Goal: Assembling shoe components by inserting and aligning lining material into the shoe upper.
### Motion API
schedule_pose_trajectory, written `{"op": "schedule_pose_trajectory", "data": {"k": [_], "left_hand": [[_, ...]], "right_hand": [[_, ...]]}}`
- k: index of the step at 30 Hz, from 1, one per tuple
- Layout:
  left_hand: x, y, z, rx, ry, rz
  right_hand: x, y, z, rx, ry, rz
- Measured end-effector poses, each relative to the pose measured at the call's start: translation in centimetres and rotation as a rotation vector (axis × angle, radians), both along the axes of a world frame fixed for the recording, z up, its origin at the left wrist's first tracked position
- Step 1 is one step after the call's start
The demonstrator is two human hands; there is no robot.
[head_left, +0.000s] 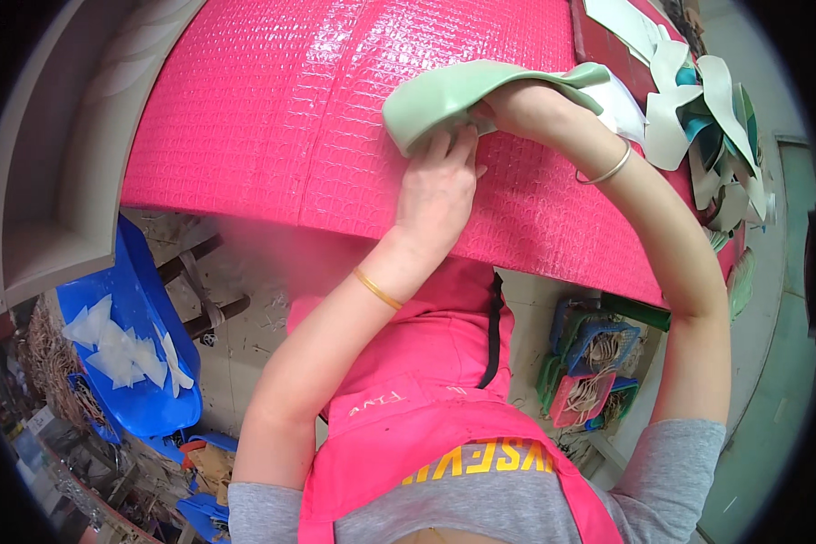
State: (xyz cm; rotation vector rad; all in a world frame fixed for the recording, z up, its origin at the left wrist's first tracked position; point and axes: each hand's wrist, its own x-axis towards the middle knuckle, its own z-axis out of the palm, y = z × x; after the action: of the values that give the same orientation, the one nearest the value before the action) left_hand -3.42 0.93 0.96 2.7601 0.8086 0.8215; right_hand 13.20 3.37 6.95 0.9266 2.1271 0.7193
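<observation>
A pale green, smooth, flexible sheet piece (444, 95) with a curved outline is bent over above the pink table. My left hand (437, 186) is closed with its fingertips at the piece's near lower edge. My right hand (526, 111) reaches in under the raised fold and grips the piece from its underside. Most of the right fingers are hidden beneath the green material. The two hands' fingertips nearly meet below the fold. What the piece is for cannot be told from its shape.
The table wears a glossy pink quilted cover (245, 136). White and green curved pieces (698, 109) are heaped at its right end. A grey open-fronted shelf (72, 181) borders the left. Below stand a blue bin (154, 399) with white scraps and small coloured baskets (582, 399).
</observation>
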Motion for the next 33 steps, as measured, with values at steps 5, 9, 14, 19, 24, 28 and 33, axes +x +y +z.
{"op": "schedule_pose_trajectory", "data": {"k": [5,9,14,19,24,28,33], "left_hand": [[0.4,-0.5,0.6,0.039,0.086,0.029],[0.6,-0.1,-0.3,0.054,0.044,0.025],[0.4,0.1,0.1,-0.010,0.012,-0.005],[1.1,-0.4,-0.1,-0.047,0.015,0.085],[2.1,-1.5,-0.2,0.033,0.071,0.148],[-0.2,-0.2,-0.7,-0.051,-0.056,-0.022],[-7.4,3.0,2.1,0.064,0.321,-0.054]], "right_hand": [[-2.3,-0.7,1.3,0.003,-0.374,-0.095],[0.5,-1.4,-1.3,0.280,-0.460,0.304],[1.0,-0.9,-2.1,0.193,-0.492,0.218],[-0.6,-1.4,-1.1,0.192,-0.318,-0.052],[1.1,-2.7,-2.0,0.583,-0.290,0.181],[-4.2,-4.9,1.0,-0.318,0.714,-0.616],[-4.8,-8.4,-3.7,-0.116,1.307,-0.470]]}}
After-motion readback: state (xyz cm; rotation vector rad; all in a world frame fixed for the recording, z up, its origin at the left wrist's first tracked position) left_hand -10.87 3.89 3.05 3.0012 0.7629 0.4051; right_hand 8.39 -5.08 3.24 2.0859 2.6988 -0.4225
